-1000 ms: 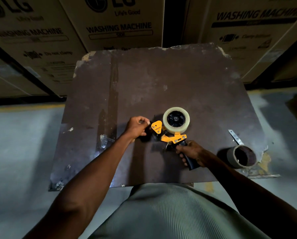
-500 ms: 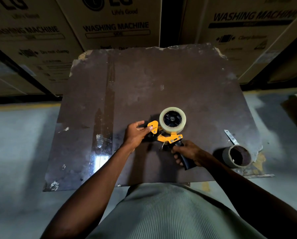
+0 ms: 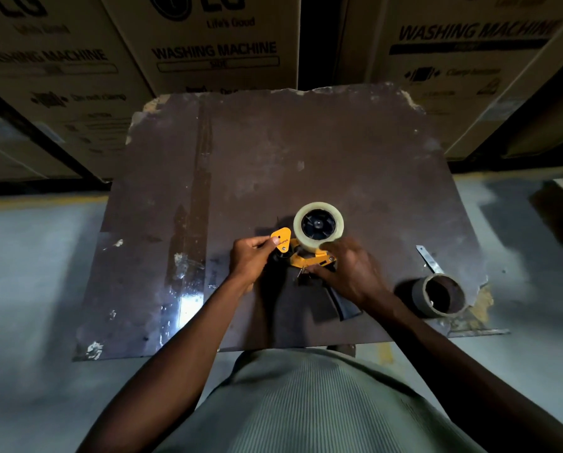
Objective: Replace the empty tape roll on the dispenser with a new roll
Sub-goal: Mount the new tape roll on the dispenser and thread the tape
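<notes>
An orange tape dispenser point(image 3: 306, 256) with a black handle point(image 3: 340, 304) lies on the dark brown table point(image 3: 306, 152). A full roll of clear tape point(image 3: 318, 225) sits on its black hub. My left hand point(image 3: 252, 258) pinches the orange triangular front plate point(image 3: 281, 239). My right hand point(image 3: 348, 269) lies over the orange frame just below the roll, fingers touching the roll's lower edge; the handle sticks out free below it. The empty cardboard core point(image 3: 438, 295) stands on the table's right front corner.
A small metal strip point(image 3: 428, 259) lies on the table beyond the core. Large washing machine cartons point(image 3: 214, 44) stand close behind the table. Grey floor lies to both sides. The table's edges are chipped.
My right hand has let go of the black handle and moved up onto the dispenser's frame by the roll. My left hand keeps its pinch on the front plate.
</notes>
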Demonstrator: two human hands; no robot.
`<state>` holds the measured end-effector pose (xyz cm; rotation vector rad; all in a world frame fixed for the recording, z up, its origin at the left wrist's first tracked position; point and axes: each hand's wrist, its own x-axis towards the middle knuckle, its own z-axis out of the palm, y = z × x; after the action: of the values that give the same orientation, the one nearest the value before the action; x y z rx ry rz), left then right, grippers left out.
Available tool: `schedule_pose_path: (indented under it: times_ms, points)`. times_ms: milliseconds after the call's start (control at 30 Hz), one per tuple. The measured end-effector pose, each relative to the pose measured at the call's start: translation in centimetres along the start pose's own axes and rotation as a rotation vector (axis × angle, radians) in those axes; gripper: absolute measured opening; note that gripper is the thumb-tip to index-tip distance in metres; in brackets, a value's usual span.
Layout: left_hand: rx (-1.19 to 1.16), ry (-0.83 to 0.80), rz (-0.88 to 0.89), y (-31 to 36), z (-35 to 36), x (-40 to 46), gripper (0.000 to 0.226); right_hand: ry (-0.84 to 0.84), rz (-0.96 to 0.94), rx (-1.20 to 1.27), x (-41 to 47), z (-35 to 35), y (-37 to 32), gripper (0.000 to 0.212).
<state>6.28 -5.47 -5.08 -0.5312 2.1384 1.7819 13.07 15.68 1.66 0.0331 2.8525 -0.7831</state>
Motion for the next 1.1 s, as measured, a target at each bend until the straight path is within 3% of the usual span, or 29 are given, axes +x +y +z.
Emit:
schedule_pose_path:
  times_ms: [100,233,567,867,967,1100]
  points:
    - [-0.004,0.008,-0.007,0.1,0.0,-0.1,0.021,-0.061,-0.211,-0.091,1.7,0.6,-0.3,0.048]
    - [0.004,0.000,-0.030,0.4,-0.1,-0.2,0.028,-0.170,-0.352,-0.179,3.3,1.3,-0.6,0.041]
    - [0.038,-0.012,-0.019,0.2,-0.4,0.2,0.023,-0.131,-0.425,-0.017,4.7,2.7,0.0,0.026]
    - [0.039,-0.010,-0.002,0.1,-0.3,0.1,0.026,-0.010,-0.297,-0.073,4.9,3.9,-0.9,0.038]
    - [0.037,-0.012,-0.003,0.1,-0.4,0.1,0.024,0.105,-0.244,0.017,4.0,3.5,-0.5,0.035]
    - [0.026,-0.023,-0.008,0.2,-0.4,0.0,0.021,0.249,0.095,0.161,1.1,2.4,1.9,0.037]
